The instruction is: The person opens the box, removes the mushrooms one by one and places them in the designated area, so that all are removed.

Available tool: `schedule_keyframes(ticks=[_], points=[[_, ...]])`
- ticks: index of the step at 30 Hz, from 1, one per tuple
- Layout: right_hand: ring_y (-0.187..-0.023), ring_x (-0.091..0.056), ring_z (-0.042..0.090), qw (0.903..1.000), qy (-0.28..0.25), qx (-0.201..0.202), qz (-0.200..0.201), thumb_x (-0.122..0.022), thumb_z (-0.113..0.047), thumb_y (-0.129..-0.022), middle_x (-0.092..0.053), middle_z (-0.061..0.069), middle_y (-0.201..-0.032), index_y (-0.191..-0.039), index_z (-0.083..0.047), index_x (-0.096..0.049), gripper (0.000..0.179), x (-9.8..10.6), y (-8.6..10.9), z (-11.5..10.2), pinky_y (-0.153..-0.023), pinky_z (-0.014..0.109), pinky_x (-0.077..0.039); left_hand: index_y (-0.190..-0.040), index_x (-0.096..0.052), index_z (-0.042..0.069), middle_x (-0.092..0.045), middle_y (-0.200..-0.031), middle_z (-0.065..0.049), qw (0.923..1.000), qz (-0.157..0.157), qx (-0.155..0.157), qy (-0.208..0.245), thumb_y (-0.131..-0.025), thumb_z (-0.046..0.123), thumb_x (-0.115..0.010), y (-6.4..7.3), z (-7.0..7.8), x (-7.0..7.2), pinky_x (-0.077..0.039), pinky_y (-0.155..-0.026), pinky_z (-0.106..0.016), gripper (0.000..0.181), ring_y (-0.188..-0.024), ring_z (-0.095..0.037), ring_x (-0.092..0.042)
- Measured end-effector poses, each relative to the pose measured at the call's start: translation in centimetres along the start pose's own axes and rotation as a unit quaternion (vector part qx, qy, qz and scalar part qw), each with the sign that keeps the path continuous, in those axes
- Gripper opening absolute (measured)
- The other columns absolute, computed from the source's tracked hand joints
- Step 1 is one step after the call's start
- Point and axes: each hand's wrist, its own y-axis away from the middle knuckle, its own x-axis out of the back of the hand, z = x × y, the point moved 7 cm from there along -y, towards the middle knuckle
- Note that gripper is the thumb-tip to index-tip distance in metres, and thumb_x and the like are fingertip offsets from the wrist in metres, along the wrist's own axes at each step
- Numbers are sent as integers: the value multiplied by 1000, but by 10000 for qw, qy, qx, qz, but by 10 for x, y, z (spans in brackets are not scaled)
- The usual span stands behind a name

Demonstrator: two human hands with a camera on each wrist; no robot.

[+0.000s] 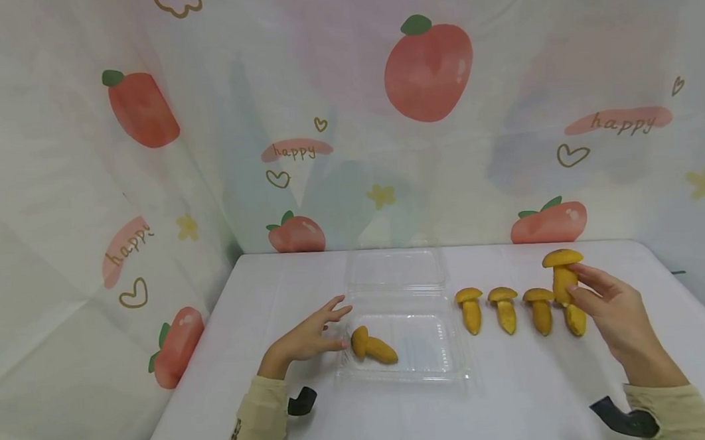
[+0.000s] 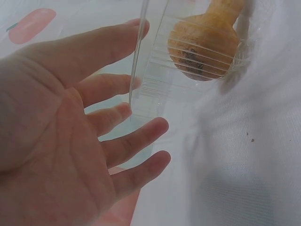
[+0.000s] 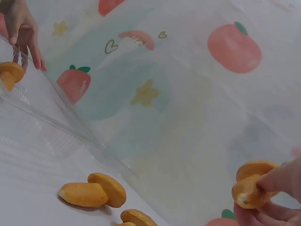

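My right hand (image 1: pixel 617 309) pinches a yellow-brown mushroom (image 1: pixel 563 279) by its stem, cap upward, raised over the right side of the table. In the right wrist view the held mushroom (image 3: pixel 254 184) shows its pale stem end between thumb and fingers. My left hand (image 1: pixel 307 335), fingers spread and relaxed, is at the left edge of a clear plastic clamshell box (image 1: pixel 420 376). One mushroom (image 1: pixel 374 347) lies on its side inside the box, near that hand. In the left wrist view, the left hand (image 2: pixel 94 117) has its fingertips right at the clear box wall, holding nothing.
Right of the box, several mushrooms lie in a row: one (image 1: pixel 469 310) nearest the box, then others (image 1: pixel 503 310), (image 1: pixel 539 311), and one (image 1: pixel 575 320) partly behind the held one. The box's lid (image 1: pixel 396 271) lies open toward the back. A printed curtain (image 1: pixel 350 180) stands behind the white table (image 1: pixel 399 423).
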Motion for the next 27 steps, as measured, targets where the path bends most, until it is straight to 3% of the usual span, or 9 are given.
schedule_keyframes(ticks=[3, 5, 11, 13, 17, 20, 24, 27], points=[[-103, -47, -18, 9998, 19, -137, 161, -55, -26, -104, -42, 1, -151, -156, -10, -38, 57, 5, 0, 3, -78, -2, -46, -157, -34, 1, -12, -170, -19, 10000, 6, 8, -15, -96, 15, -69, 0, 0, 0, -33, -118, -63, 72, -152, -45, -28], [-102, -46, -18, 9986, 308, -319, 273, -54, -30, -105, -38, 5, -158, -157, -11, -38, 58, 8, -1, 6, -78, -2, -46, -157, -34, 2, -12, -170, -18, 10000, 14, 29, -17, -96, 15, -69, 0, -1, -1, -33, -118, -63, 71, -151, -44, -29], [-95, -48, -18, 9964, 277, -499, 623, -56, -28, -103, -43, 7, -152, -150, -19, -47, 48, 19, -3, 14, -74, -1, -48, -157, -35, 2, -12, -170, -18, 10000, 43, 64, -22, -96, 15, -69, 0, 0, -1, -33, -118, -63, 71, -151, -44, -29], [-94, -48, -16, 9956, 170, -589, 713, -57, -27, -103, -42, 9, -151, -143, -27, -49, 40, 23, -3, 16, -73, -1, -48, -156, -35, 2, -12, -170, -18, 10000, 43, 66, -24, -96, 15, -69, 0, 0, -1, -33, -118, -63, 71, -150, -45, -30], [-89, -51, -18, 9932, -82, -841, 796, -57, -26, -103, -34, 15, -163, -132, -40, -41, 37, 28, -4, 22, -70, 0, -49, -156, -34, 1, -12, -170, -19, 10000, 29, 44, -38, -96, 16, -69, 0, 1, -1, -34, -118, -63, 71, -150, -45, -31], [-82, -55, -20, 9922, -247, -916, 809, -58, -25, -102, -33, 16, -164, -130, -42, -37, 40, 32, -4, 25, -69, 1, -49, -156, -34, 0, -12, -170, -20, 10000, 12, 16, -43, -96, 15, -69, 0, 1, -1, -34, -117, -63, 71, -150, -46, -31], [-81, -55, -19, 9930, -256, -846, 785, -61, -24, -101, -42, 15, -151, -125, -41, -41, 36, 35, -5, 26, -68, 2, -50, -156, -34, 0, -12, -170, -20, 10000, 8, 1, -32, -96, 15, -69, 0, 1, -1, -34, -117, -64, 70, -148, -46, -34], [-82, -53, -18, 9939, -224, -763, 768, -62, -24, -100, -49, 8, -136, -118, -39, -48, 28, 39, -6, 28, -68, 3, -51, -156, -34, 0, -12, -170, -19, 10000, 6, 14, -17, -96, 15, -68, 0, 0, -1, -34, -117, -63, 70, -148, -45, -35]])
